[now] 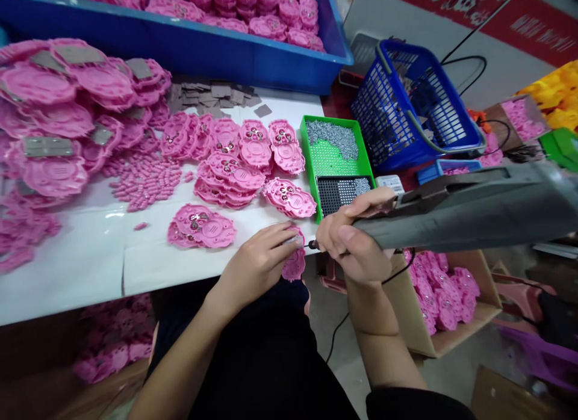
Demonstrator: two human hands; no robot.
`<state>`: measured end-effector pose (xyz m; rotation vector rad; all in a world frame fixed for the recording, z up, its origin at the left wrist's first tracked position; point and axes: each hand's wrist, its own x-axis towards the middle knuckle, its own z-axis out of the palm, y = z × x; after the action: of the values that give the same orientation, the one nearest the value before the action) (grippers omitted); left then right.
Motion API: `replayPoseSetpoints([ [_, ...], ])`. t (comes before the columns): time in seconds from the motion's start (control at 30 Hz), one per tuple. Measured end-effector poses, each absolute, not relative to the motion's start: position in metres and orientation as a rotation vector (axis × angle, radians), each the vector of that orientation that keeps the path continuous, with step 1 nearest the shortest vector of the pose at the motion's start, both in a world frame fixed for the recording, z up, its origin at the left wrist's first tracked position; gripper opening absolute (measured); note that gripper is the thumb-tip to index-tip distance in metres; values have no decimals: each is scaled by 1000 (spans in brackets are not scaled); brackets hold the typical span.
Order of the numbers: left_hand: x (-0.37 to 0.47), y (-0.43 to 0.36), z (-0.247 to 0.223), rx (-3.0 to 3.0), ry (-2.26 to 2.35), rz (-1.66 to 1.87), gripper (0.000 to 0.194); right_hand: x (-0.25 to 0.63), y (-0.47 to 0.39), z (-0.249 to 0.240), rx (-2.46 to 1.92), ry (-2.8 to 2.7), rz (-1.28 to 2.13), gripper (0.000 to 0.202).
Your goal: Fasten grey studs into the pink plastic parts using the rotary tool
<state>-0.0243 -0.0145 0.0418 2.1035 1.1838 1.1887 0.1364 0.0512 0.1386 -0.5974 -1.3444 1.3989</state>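
Observation:
My left hand (259, 260) is closed around a pink plastic toy shell (294, 266) at the table's front edge, its fingers covering part of the piece. My right hand (359, 236) grips a grey electric screwdriver (460, 206), which lies nearly level and points left. Its thin dark bit reaches the shell beside my left fingertips; whether a screw sits at the tip is too small to tell. Just behind, another pink shell (289, 197) with metal parts lies on the table. A green tray (311, 167) of small screws (334, 137) stands beyond my right hand.
Pink shells (72, 89) are heaped at left near small pink pieces (144, 179) and grey plates (217, 95). A blue bin (253, 62) runs along the back. A blue basket (383, 113) stands right of the tray. Below right, a cardboard box (485, 293) holds pink shells.

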Motion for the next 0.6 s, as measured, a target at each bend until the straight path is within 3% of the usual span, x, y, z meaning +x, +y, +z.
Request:
replayPoseSetpoints([
  [0.3,-23,-15,41,2111,1195,1234,27,137,53,136,-505,-1378,1406,18],
  [0.6,-25,-15,39,2120,1162,1202,36,133,49,131,-529,-1372,1388,19],
])
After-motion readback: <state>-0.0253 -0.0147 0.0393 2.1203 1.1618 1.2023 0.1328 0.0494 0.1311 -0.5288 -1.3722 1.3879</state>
